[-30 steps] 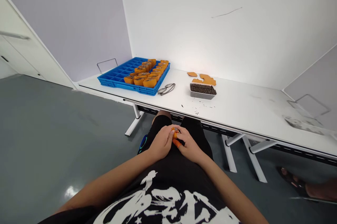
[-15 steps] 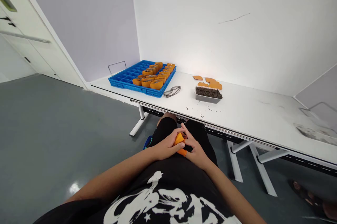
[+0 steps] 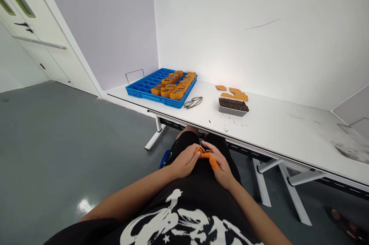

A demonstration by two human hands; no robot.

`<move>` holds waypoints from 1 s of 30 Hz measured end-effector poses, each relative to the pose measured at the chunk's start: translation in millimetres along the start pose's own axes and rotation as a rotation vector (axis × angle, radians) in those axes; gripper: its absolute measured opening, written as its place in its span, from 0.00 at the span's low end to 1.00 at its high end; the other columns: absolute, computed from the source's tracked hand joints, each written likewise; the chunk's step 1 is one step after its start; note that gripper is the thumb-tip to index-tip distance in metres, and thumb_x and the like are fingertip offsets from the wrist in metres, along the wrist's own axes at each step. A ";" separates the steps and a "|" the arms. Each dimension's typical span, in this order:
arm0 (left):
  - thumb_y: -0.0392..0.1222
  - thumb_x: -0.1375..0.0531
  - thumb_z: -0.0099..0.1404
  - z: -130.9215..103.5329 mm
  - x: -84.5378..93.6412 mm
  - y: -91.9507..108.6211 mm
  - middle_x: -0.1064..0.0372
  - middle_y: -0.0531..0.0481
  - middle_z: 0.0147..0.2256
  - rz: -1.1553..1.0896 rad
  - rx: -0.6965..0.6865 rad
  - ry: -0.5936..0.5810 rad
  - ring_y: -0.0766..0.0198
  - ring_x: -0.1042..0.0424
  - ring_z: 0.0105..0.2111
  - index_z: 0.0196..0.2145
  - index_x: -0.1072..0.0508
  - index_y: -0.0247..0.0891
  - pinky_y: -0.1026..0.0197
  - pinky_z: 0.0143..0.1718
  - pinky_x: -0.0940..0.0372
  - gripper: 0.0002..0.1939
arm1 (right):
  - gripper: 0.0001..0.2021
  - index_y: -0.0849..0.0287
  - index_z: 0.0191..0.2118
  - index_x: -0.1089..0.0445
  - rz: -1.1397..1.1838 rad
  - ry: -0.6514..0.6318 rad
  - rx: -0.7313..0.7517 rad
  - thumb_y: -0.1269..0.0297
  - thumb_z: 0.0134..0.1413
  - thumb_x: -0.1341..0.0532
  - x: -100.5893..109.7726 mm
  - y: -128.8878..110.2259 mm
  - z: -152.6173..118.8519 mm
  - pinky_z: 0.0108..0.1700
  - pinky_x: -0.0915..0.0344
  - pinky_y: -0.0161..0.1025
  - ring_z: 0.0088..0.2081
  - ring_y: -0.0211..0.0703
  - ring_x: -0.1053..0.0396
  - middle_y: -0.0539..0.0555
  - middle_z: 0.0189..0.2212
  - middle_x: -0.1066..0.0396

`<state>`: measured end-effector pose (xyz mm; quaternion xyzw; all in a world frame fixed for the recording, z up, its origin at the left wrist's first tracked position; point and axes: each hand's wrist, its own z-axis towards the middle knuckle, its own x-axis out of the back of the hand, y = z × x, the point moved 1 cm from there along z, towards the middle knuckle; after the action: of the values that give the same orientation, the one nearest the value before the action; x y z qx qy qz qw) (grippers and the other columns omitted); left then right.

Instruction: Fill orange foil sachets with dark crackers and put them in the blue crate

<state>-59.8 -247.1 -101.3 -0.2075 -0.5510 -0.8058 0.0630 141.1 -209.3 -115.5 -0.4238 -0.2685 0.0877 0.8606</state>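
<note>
My left hand [image 3: 186,160] rests over my lap, thumb and fingers closed on a small folded orange piece [image 3: 198,150]. My right hand [image 3: 222,166] is beside it, thumb and fingers apart. Orange finger cots [image 3: 213,162] cover the right thumb and index finger. That index finger reaches left to the orange piece and seems to touch it; the exact contact is hard to see. On the table, a blue compartment tray [image 3: 157,100] holds several similar folded orange pieces [image 3: 176,94]. A clear box [image 3: 233,112] is packed with thin dark brown strips [image 3: 232,103].
Eyeglasses [image 3: 193,102] lie between tray and box on the white table [image 3: 276,122]. Flat orange pieces [image 3: 238,93] lie behind the box, and dark scraps [image 3: 226,129] are scattered before it. The table's front edge runs just beyond my knees.
My right hand has drawn away to the right, its thumb leaving the orange piece and spreading from the index finger. My left hand keeps the piece. The view has shifted slightly.
</note>
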 end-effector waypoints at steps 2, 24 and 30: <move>0.55 0.50 0.80 0.5 -0.3 0.3 0.30 0.44 0.45 0.018 0.005 0.008 0.57 0.29 0.45 0.50 0.30 0.35 0.48 0.53 0.33 0.20 | 0.19 0.44 0.54 0.21 -0.024 0.001 0.006 0.50 0.77 0.49 0.5 -2.3 -0.5 0.66 0.35 0.53 0.67 0.53 0.36 0.54 0.68 0.36; 0.57 0.52 0.80 -0.7 -1.5 -14.2 0.33 0.42 0.48 0.019 0.065 0.102 0.56 0.29 0.47 0.56 0.36 0.35 0.47 0.52 0.31 0.22 | 0.18 0.51 0.51 0.22 -0.194 0.129 0.068 0.58 0.76 0.50 7.5 -14.0 3.1 0.59 0.31 0.51 0.58 0.51 0.30 0.56 0.57 0.28; 0.56 0.49 0.79 2.5 0.2 -13.1 0.33 0.41 0.51 0.053 0.043 0.075 0.54 0.29 0.50 0.56 0.36 0.36 0.44 0.56 0.32 0.21 | 0.18 0.50 0.51 0.22 -0.234 0.137 0.068 0.57 0.77 0.49 7.4 -12.1 8.2 0.71 0.43 0.60 0.72 0.55 0.46 0.55 0.65 0.33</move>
<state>-63.6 -239.8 -111.7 -0.1902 -0.5596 -0.7992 0.1092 142.0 -208.5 -99.2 -0.3653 -0.2534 -0.0334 0.8951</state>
